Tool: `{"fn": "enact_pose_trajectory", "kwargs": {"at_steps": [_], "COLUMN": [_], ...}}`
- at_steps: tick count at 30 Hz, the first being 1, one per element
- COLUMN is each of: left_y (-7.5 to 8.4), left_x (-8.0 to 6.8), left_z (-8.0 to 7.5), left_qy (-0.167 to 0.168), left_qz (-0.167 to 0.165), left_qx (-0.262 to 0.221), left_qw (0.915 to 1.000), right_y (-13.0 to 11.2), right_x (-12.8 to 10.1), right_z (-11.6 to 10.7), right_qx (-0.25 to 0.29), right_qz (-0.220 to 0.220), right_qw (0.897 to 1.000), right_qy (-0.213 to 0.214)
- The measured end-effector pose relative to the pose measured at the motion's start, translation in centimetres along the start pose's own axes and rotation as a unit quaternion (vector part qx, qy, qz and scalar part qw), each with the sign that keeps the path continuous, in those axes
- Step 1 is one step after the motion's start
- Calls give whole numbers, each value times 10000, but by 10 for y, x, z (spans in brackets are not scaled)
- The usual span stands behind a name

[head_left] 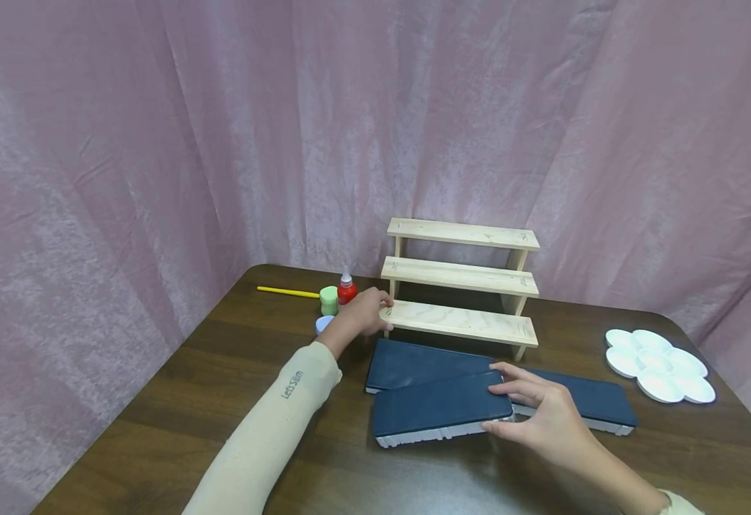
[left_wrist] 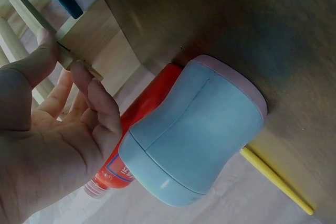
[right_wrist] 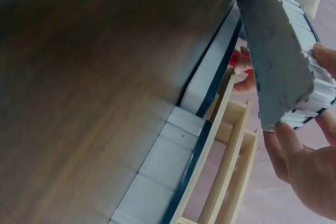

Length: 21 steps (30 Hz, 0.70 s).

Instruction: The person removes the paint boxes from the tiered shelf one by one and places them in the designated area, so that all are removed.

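My left hand (head_left: 367, 312) pinches the left end of the lowest board of a three-step wooden stand (head_left: 462, 322), thumb on one face and fingers on the other. The right hand (head_left: 543, 418) grips the right end of a flat box (head_left: 440, 406) with a dark blue top and white ribbed sides. In the right wrist view this box (right_wrist: 278, 51) is tilted above the table, its grey-white underside showing. Two similar blue-topped boxes, one on the left (head_left: 423, 361) and one on the right (head_left: 584, 397), lie on the table before the stand.
Left of the stand are a red bottle (head_left: 347, 292), a green waisted container (head_left: 328, 300), a light blue container (left_wrist: 194, 129) and a yellow stick (head_left: 288, 292). A white flower-shaped palette (head_left: 655, 361) lies at the right. Pink curtains (head_left: 350, 129) hang behind the table.
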<state>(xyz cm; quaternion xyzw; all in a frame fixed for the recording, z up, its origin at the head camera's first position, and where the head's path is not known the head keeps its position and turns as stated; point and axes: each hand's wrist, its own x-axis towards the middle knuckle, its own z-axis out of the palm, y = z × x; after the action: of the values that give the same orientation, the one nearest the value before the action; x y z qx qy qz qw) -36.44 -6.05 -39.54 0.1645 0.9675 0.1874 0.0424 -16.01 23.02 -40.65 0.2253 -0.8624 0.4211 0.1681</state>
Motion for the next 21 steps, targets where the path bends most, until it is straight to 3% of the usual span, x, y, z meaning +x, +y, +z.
{"fn": "enact_pose_trajectory", "kwargs": {"at_steps": [10,21], "left_y": [-2,-2], "left_x": [1,2], "left_z": [0,2], "left_qy": [0,-51], "left_qz": [15,-20], "left_qx": [7,-64], "left_qw": [10000,10000], "right_y": [-1,-1], "right_x": [-4,-6], "right_z": [3,6], "right_qx": [-263,-222], "right_qz": [154,264], "right_qw": [9995,9983], "right_qy": [26,-460]}}
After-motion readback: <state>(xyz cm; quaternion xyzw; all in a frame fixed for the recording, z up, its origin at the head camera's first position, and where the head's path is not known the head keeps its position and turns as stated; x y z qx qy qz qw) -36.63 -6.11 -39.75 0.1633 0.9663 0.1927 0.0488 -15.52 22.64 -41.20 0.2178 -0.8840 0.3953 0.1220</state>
